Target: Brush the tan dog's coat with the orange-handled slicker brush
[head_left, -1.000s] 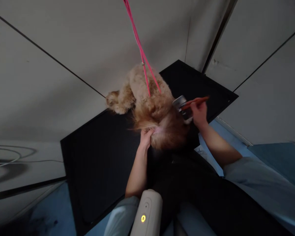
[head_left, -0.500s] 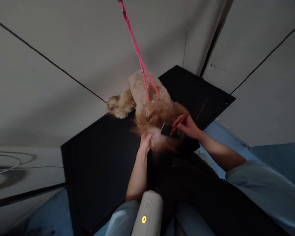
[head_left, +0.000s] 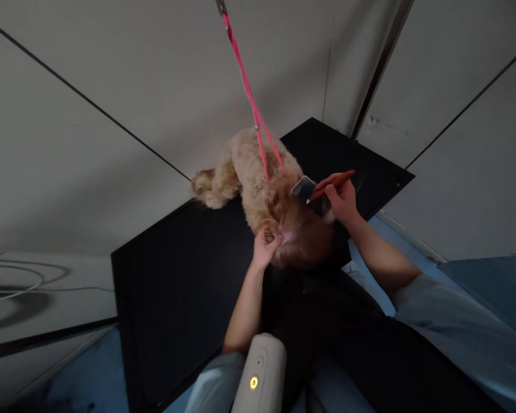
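Observation:
A small curly tan dog (head_left: 258, 183) stands on a black table (head_left: 180, 287), tethered by a pink leash (head_left: 251, 100) that runs up out of view. My left hand (head_left: 265, 246) pinches a tuft of fur at the dog's rear. My right hand (head_left: 341, 201) grips a slicker brush (head_left: 310, 194) with an orange handle, its head pressed against the dog's back on the right side.
A white device with a lit yellow button (head_left: 258, 376) sits at my chest. Grey wall panels (head_left: 112, 86) surround the table on the far sides. Cables (head_left: 12, 281) lie on the floor at left. My dark apron (head_left: 348, 338) fills the lower right.
The brush has swung down to the dog's rear and come back up to its back. My left hand stays on the fur at the rear.

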`<state>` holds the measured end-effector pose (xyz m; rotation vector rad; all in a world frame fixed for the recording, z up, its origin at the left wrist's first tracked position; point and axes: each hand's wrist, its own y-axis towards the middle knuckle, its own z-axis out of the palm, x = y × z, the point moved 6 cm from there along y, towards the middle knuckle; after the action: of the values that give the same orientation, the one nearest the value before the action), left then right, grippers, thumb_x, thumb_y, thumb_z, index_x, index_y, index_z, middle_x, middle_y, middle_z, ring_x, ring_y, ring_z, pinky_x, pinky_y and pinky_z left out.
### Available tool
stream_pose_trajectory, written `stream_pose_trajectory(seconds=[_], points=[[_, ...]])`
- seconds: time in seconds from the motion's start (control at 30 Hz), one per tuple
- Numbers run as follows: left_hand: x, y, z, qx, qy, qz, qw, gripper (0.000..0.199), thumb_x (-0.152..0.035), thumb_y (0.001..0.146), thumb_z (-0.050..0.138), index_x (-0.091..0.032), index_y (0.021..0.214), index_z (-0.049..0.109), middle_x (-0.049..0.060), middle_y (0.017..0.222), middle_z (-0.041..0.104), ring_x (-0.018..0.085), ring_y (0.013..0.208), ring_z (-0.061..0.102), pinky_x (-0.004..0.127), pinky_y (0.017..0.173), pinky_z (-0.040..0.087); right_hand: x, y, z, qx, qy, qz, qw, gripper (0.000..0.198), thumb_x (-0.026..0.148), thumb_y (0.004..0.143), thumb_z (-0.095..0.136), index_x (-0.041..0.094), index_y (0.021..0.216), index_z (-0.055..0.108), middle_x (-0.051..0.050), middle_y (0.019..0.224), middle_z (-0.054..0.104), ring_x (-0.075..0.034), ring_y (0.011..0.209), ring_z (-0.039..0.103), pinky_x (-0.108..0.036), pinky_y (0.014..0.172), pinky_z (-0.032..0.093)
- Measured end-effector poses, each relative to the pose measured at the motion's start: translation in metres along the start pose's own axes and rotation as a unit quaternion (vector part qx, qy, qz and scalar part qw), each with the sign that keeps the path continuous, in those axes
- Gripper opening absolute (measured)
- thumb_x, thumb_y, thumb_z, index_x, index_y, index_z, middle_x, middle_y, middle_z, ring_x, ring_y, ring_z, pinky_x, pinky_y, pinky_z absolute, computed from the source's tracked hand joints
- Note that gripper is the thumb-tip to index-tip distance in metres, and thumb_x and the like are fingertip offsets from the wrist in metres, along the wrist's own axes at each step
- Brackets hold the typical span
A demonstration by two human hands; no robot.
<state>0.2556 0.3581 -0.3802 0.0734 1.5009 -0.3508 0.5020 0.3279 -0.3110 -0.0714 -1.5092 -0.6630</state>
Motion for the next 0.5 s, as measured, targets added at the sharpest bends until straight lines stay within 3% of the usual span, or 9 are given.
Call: stream_pose_trajectory(seconds=[0.13,0.17,0.2,0.27,0.3,0.33,0.43,0.47,0.5], points=[[0.000,-0.002,0.004,0.028,0.000,-0.007,1.000,0.044,-0.039,0.054,0.087,-0.018,0.074,0.054,-0.005,0.062,0.056,0.010,0.058,0.051,0.023,0.061,0.042,0.004,-0.005,0.027,0.200,-0.008,0.030,0.979,0.027,0.051,0.087,0.066,0.024,0.089,0.059,-0.002,0.081,0.070,-0.020,0.074,0.069,-0.038,0.073,0.057],[-0.001,-0.002,0.003,0.028,-0.001,-0.003,1.000,0.043,-0.039,0.055,0.087,-0.018,0.073,0.054,-0.005,0.062,0.055,0.010,0.057,0.050,0.023,0.061,0.041,0.004,-0.003,0.025,0.189,-0.011,0.039,0.981,0.028,0.052,0.086,0.066,0.024,0.087,0.059,-0.002,0.079,0.070,-0.019,0.071,0.068,-0.037,0.071,0.057],[-0.002,-0.002,0.002,0.025,-0.002,0.001,1.000,0.042,-0.039,0.056,0.086,-0.018,0.073,0.054,-0.005,0.062,0.055,0.009,0.057,0.049,0.023,0.060,0.040,0.004,0.003,0.018,0.135,-0.013,0.037,0.990,0.029,0.052,0.086,0.066,0.024,0.087,0.058,-0.001,0.078,0.069,-0.019,0.070,0.067,-0.037,0.071,0.057],[-0.004,-0.002,0.001,0.017,-0.004,0.007,1.000,0.040,-0.038,0.057,0.085,-0.018,0.077,0.057,-0.004,0.064,0.056,0.010,0.058,0.050,0.023,0.061,0.041,0.010,0.010,-0.003,-0.023,-0.006,0.000,1.000,0.028,0.053,0.088,0.063,0.026,0.091,0.055,-0.001,0.082,0.069,-0.019,0.074,0.067,-0.037,0.074,0.057],[-0.004,-0.003,0.002,0.016,-0.004,0.007,1.000,0.040,-0.037,0.057,0.085,-0.018,0.079,0.058,-0.003,0.066,0.058,0.010,0.059,0.052,0.023,0.062,0.042,0.013,0.010,-0.008,-0.065,-0.001,-0.023,0.998,0.027,0.053,0.089,0.062,0.027,0.093,0.055,-0.001,0.085,0.069,-0.019,0.078,0.067,-0.037,0.077,0.057],[-0.004,-0.003,0.003,0.021,0.000,0.003,1.000,0.040,-0.037,0.057,0.085,-0.018,0.080,0.058,-0.003,0.066,0.059,0.011,0.060,0.053,0.024,0.062,0.043,0.016,0.009,-0.007,-0.056,-0.002,-0.038,0.998,0.026,0.052,0.090,0.061,0.027,0.094,0.055,-0.001,0.087,0.069,-0.019,0.080,0.067,-0.037,0.078,0.056],[-0.004,-0.004,0.008,0.034,0.016,-0.005,0.999,0.041,-0.035,0.054,0.086,-0.018,0.078,0.057,-0.001,0.067,0.062,0.012,0.060,0.056,0.025,0.063,0.045,0.010,0.002,0.021,0.155,-0.030,0.004,0.987,0.028,0.052,0.087,0.065,0.025,0.089,0.060,-0.002,0.080,0.068,-0.019,0.074,0.066,-0.037,0.075,0.057],[-0.004,-0.004,0.007,0.024,0.023,-0.004,0.999,0.042,-0.034,0.053,0.086,-0.018,0.080,0.057,-0.002,0.067,0.062,0.012,0.060,0.056,0.025,0.062,0.044,0.005,0.001,0.025,0.191,-0.042,0.031,0.980,0.029,0.053,0.086,0.065,0.024,0.087,0.060,-0.002,0.077,0.068,-0.019,0.072,0.066,-0.037,0.073,0.057],[-0.004,-0.005,0.007,0.010,0.026,-0.001,1.000,0.044,-0.033,0.052,0.086,-0.018,0.082,0.058,-0.003,0.067,0.061,0.011,0.059,0.055,0.024,0.061,0.043,0.002,0.003,0.024,0.184,-0.051,0.050,0.980,0.030,0.054,0.086,0.064,0.024,0.087,0.060,-0.002,0.077,0.068,-0.020,0.072,0.066,-0.038,0.073,0.057]])
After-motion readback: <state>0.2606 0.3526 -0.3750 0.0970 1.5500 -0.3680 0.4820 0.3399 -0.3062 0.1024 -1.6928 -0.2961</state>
